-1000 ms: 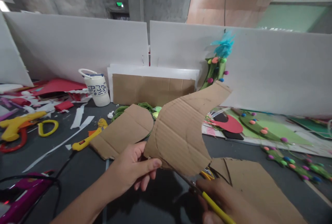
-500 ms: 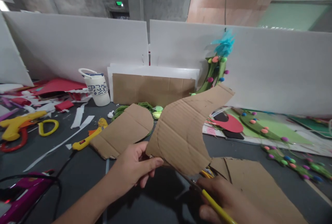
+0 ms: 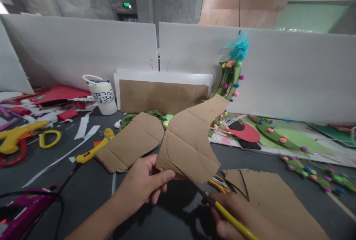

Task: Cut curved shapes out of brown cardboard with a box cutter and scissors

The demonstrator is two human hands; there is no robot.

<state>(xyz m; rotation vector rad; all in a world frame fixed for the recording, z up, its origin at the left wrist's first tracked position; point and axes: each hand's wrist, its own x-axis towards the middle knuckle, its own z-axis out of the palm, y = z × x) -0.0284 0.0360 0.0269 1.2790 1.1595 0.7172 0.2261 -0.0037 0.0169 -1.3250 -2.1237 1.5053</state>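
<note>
My left hand (image 3: 151, 180) pinches the lower left corner of a curved cardboard piece (image 3: 191, 136), thumb on top and fingers beneath. A drawn line arcs along its left side. My right hand (image 3: 230, 210) grips a pair of scissors (image 3: 226, 216) with yellow handles. Their blades meet the cardboard's lower edge, though their tips are hidden behind it. Just beyond my right hand lies a yellow utility knife (image 3: 219, 184). A flat cardboard offcut (image 3: 264, 188) rests on the table at its right. Left of the held piece lies a rounded cardboard shape (image 3: 133, 140).
On the left lie a yellow glue gun (image 3: 16, 134), a yellow-handled corded tool (image 3: 96, 151), paper scraps and a purple device (image 3: 26, 210). A white cup (image 3: 104, 97) stands behind. Green felt strips with pompoms (image 3: 280, 136) lie at right. White boards (image 3: 83, 43) wall the back.
The held cardboard has swung slightly left, its upper right tip drawing in and showing more of the pompom strip behind. Both hands stay nearly in place, and the scissors remain at the lower edge.
</note>
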